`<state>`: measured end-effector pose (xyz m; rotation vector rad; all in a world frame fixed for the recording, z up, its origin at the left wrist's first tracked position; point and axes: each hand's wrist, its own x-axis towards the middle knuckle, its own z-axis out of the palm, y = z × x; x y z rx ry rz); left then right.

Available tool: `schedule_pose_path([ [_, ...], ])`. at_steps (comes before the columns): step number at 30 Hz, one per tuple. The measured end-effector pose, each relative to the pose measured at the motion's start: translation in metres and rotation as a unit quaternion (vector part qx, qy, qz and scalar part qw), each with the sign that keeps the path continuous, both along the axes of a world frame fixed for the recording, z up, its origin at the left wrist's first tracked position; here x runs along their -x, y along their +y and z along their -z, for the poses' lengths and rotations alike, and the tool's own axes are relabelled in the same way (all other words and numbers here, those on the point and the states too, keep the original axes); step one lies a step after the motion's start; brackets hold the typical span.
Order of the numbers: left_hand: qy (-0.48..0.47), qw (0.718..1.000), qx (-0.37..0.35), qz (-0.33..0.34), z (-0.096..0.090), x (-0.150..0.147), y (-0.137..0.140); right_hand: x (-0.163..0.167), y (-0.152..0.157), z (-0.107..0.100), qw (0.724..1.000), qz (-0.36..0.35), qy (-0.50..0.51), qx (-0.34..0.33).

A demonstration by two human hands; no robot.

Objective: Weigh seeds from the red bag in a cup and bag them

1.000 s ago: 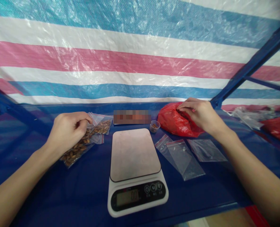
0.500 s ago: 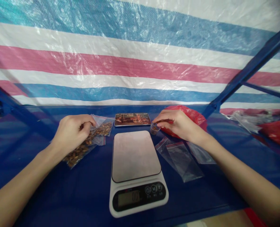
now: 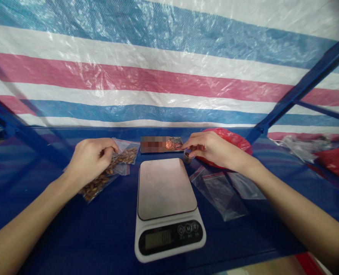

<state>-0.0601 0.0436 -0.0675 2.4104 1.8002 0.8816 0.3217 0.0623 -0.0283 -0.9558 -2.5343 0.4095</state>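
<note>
My left hand [image 3: 94,156] rests with curled fingers over clear zip bags [image 3: 127,156] filled with brown nuts or large seeds. Its fingertips are hidden, so what they pinch, if anything, does not show. A second filled bag [image 3: 93,187] lies partly under that hand. My right hand [image 3: 212,148] has its thumb and fingers closed at the rim of a small clear plastic cup [image 3: 188,158] with something brown inside. Between my hands stands a white kitchen scale [image 3: 167,191] with a bare plate; its display appears to read 0.0.
Behind the scale is a phone [image 3: 173,144] with a lit screen. A red plastic bag [image 3: 235,141] sits behind my right hand, with flat zip bags [image 3: 225,196] in front. Blue metal struts [image 3: 301,86] flank the blue surface. More bags [image 3: 335,162] lie far right.
My right thumb and fingers have shifted lower over the cup's opening. The whole view has moved slightly, while my left hand stays curled over the bags.
</note>
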Motion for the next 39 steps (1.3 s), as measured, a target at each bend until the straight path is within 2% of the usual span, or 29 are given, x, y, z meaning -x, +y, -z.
schedule_pose_path([
  [14,0.007,1.0,0.006,0.001,0.002,0.001,0.001,-0.002,0.004,0.008,0.999,-0.01,0.022,0.035],
  [23,0.003,1.0,-0.006,0.011,0.003,0.004,0.001,-0.003,0.002,0.004,0.997,-0.012,0.044,0.058],
  [33,-0.006,1.0,-0.015,0.018,0.007,0.006,0.002,-0.008,-0.003,-0.002,0.998,0.01,0.043,0.039],
  [39,-0.001,1.0,-0.022,0.021,0.008,0.007,0.003,0.0,-0.006,0.006,0.998,0.046,0.048,0.005],
])
